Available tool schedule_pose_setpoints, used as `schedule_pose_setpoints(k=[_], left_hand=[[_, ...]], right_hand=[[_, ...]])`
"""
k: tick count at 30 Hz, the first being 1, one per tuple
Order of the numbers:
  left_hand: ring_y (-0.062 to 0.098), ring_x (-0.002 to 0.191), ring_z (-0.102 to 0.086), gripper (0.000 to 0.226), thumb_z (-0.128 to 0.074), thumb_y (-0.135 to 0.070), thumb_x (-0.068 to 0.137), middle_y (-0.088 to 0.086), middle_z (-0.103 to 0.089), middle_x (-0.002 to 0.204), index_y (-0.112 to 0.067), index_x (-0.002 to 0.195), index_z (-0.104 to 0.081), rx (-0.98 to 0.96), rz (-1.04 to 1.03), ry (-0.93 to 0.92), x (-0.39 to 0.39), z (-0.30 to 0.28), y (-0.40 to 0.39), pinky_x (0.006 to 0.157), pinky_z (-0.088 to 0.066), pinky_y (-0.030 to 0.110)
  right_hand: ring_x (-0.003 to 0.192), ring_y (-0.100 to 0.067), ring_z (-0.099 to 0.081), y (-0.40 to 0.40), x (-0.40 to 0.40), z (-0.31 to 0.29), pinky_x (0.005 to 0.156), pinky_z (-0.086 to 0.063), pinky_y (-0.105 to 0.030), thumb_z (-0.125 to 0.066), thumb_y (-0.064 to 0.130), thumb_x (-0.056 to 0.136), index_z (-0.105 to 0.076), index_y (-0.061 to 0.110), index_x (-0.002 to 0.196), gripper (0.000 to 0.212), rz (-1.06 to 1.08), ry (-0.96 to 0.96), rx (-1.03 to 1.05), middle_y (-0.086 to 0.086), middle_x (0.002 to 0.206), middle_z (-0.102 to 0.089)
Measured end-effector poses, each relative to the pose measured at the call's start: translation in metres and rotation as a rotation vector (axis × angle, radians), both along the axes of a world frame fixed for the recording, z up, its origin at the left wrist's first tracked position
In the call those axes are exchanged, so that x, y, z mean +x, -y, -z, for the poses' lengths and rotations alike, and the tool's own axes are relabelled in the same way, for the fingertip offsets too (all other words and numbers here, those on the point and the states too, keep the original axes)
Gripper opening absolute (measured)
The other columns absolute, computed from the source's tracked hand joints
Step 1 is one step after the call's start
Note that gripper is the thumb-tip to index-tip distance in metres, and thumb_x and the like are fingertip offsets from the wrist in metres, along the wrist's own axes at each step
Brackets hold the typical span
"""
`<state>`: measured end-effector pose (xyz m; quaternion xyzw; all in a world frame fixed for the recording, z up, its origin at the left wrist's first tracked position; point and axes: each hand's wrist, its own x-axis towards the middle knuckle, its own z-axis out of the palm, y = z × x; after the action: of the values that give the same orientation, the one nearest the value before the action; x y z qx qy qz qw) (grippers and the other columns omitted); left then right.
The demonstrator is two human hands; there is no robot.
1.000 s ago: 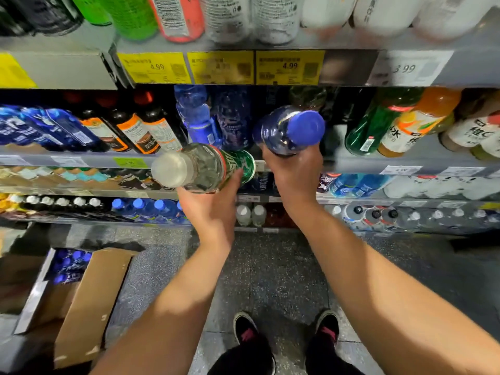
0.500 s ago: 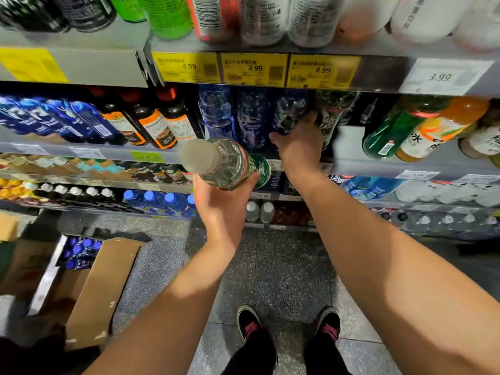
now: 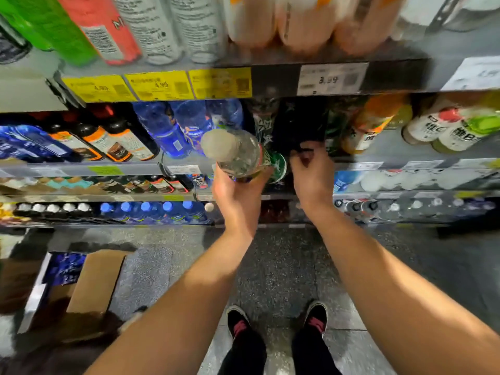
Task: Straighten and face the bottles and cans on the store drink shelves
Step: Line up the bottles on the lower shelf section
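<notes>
1. Left hand (image 3: 238,196): grip wrapped round a clear bottle (image 3: 238,155), held tilted, cap toward the camera, off the shelf (image 3: 405,165), in front of its edge.
2. Right hand (image 3: 311,169): at the shelf lip beside a dark gap (image 3: 297,123); fingers curled, seemingly pinching something small and dark; the blur leaves it unsure.
3. Neighbours: blue bottles (image 3: 173,131) left of the gap, green-and-orange bottles (image 3: 370,123) right.
4. Method, as judged: clear the gap first, stand the bottle upright, slide it in base-first, turn the label outward, align with the front row.
5. Risk: tilted entry may knock neighbours.
</notes>
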<state>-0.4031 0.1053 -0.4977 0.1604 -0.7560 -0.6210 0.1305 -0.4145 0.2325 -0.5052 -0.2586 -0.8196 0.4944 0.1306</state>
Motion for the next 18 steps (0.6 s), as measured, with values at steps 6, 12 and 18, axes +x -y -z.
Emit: schedule_pose_setpoints(k=[6,12,18], left_hand=[[-0.011,0.068,-0.057,0.052,-0.092,-0.004,0.06,-0.005,-0.068,0.085,-0.003,0.104,-0.064,0.102,-0.065,0.069,-0.015,-0.01,-0.075,0.067,-0.044,0.004],[0.017,0.066,-0.052,0.063,-0.088,0.0,0.067,0.019,-0.064,0.089,-0.002,0.113,-0.045,0.068,-0.199,0.045,-0.035,-0.005,-0.12,0.067,-0.052,0.023],[0.0,0.094,-0.046,0.066,-0.093,-0.008,0.056,0.001,-0.058,0.107,0.002,0.112,-0.059,-0.153,-0.279,-0.058,-0.045,0.017,-0.129,0.088,-0.038,0.004]], right_hand=[[0.076,-0.008,-0.054,-0.061,0.019,0.002,0.06,-0.033,-0.007,-0.061,0.011,0.093,-0.065,0.005,0.107,0.016,-0.046,-0.058,0.036,0.003,0.086,-0.062],[0.073,-0.01,-0.058,-0.093,0.024,0.018,0.064,-0.042,-0.01,-0.064,0.014,0.093,-0.065,0.006,0.102,0.012,-0.194,-0.053,0.02,0.005,0.082,-0.062],[0.077,-0.004,-0.058,-0.115,0.017,0.027,0.067,-0.045,-0.015,-0.063,0.023,0.095,-0.065,0.012,0.105,0.014,-0.265,-0.027,0.004,0.01,0.085,-0.063]])
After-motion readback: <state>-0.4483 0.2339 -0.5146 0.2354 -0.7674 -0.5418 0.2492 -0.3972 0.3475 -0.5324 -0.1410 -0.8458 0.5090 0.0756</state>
